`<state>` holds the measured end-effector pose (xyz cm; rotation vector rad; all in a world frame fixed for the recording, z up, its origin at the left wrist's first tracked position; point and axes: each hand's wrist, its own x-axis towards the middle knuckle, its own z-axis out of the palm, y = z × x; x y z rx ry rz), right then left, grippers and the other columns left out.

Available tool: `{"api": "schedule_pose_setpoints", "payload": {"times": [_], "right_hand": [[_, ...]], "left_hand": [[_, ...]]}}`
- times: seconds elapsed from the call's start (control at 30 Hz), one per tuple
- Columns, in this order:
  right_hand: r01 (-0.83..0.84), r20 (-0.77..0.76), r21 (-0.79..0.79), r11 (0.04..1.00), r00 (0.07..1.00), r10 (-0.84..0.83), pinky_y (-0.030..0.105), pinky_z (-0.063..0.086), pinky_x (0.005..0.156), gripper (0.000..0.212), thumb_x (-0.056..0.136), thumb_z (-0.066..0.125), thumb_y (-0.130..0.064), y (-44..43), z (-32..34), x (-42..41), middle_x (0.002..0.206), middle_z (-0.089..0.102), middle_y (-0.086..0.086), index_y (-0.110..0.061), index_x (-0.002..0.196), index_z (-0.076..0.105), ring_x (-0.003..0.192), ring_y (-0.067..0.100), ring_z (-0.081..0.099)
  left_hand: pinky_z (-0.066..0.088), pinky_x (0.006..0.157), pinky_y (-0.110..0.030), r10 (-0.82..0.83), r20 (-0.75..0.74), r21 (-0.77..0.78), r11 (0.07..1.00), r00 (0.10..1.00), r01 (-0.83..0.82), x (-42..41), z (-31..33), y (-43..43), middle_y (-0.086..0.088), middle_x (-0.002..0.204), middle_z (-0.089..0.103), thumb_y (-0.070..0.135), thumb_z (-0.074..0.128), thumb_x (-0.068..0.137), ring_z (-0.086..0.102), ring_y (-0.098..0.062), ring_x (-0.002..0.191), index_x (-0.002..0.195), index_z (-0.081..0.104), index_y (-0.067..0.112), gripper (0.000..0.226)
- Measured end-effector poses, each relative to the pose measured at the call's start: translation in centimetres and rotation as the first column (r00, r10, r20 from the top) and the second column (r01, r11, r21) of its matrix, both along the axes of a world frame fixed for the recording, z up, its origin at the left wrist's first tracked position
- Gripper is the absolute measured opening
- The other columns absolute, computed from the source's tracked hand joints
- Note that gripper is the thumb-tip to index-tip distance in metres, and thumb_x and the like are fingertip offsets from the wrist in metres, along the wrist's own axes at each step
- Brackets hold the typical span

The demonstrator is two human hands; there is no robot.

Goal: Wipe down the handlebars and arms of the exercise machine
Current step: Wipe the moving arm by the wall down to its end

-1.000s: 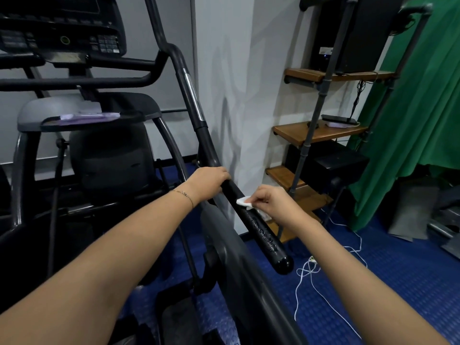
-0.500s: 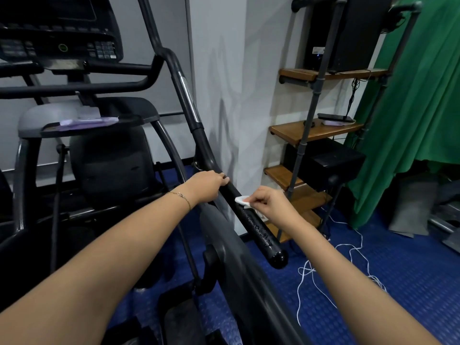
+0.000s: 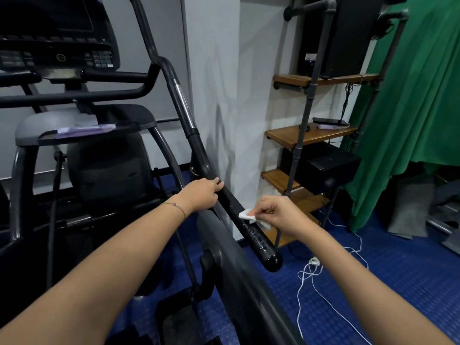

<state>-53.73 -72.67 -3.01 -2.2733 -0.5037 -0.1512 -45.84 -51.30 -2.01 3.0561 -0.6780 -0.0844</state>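
Handlebar (image 3: 251,227) glistens wet below the right hand (image 3: 278,214), which pinches a white wipe (image 3: 246,215) against it; left hand (image 3: 202,192) grips it just above. Upper arm (image 3: 184,105) and console bars likely remain.

Shelf rack (image 3: 302,135) right of handlebar (image 3: 251,229) (console (image 3: 57,46) left); cable (image 3: 311,270) below.

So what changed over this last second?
The right hand slid the white wipe slightly down the black handlebar, toward its free end. The left hand kept gripping the bar just above; the wipe stays pinched.
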Motion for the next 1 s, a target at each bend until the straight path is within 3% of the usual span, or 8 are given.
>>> {"api": "schedule_pose_setpoints", "payload": {"times": [0.1,0.2,0.37,0.7,0.83,1.0], "right_hand": [[-0.007,0.011,0.070,0.998,1.000,0.006,0.018,0.047,0.076,0.014,0.079,0.068,0.002,-0.7,0.4,-1.3,0.075,0.059,-0.013,-0.010,0.083,0.075,0.074,-0.002,0.058],[-0.016,0.032,-0.015,1.000,0.999,0.016,0.012,0.046,0.074,0.012,0.080,0.069,-0.002,0.0,-0.5,-2.3,0.074,0.056,-0.016,-0.012,0.083,0.075,0.073,-0.003,0.057],[0.057,0.031,-0.016,0.998,0.998,-0.057,0.008,0.038,0.069,0.012,0.083,0.065,-0.003,1.3,-0.6,-0.4,0.072,0.052,-0.015,-0.007,0.090,0.074,0.071,-0.004,0.051],[0.065,0.009,0.051,0.997,0.998,-0.066,0.008,0.041,0.071,0.011,0.082,0.066,0.000,0.4,-1.6,-0.9,0.074,0.056,-0.015,-0.005,0.087,0.074,0.072,-0.004,0.055],[0.059,-0.052,0.080,0.995,0.997,-0.055,0.011,0.042,0.071,0.030,0.081,0.065,0.003,-1.0,-2.1,-2.1,0.073,0.056,-0.013,-0.025,0.072,0.068,0.070,-0.006,0.055],[0.075,-0.017,0.072,0.995,0.997,-0.074,0.009,0.042,0.070,0.011,0.082,0.066,0.002,-0.2,-1.8,-1.5,0.072,0.056,-0.015,-0.004,0.087,0.074,0.072,-0.010,0.055]], "left_hand": [[0.034,0.107,-0.033,0.017,-0.035,-0.015,1.000,0.999,-0.018,-0.3,0.0,-0.1,0.004,0.157,0.014,-0.002,0.032,0.086,0.026,-0.025,0.140,0.149,0.023,0.023,0.068],[0.031,0.108,-0.035,0.025,-0.042,-0.006,1.000,0.999,-0.025,-0.6,0.0,-0.3,0.004,0.158,0.011,-0.005,0.031,0.085,0.022,-0.030,0.142,0.150,0.020,0.023,0.071],[0.027,0.111,-0.034,0.027,-0.019,0.023,0.999,0.999,-0.026,-0.8,0.3,-0.4,0.001,0.158,0.012,-0.004,0.031,0.086,0.022,-0.030,0.142,0.150,0.019,0.021,0.070],[0.033,0.108,-0.034,0.001,0.017,0.089,0.996,1.000,-0.003,-1.2,1.0,-0.6,-0.002,0.157,0.014,-0.002,0.031,0.087,0.028,-0.024,0.139,0.150,0.020,0.018,0.067],[0.034,0.107,-0.035,-0.002,0.022,0.111,0.994,1.000,0.000,-1.3,0.9,-0.6,-0.001,0.157,0.015,-0.003,0.032,0.086,0.029,-0.025,0.138,0.150,0.021,0.019,0.068],[0.037,0.105,-0.035,-0.010,0.034,0.123,0.992,0.999,0.006,-1.3,1.3,-0.6,-0.002,0.157,0.017,-0.001,0.031,0.087,0.033,-0.025,0.136,0.149,0.023,0.018,0.065]]}}
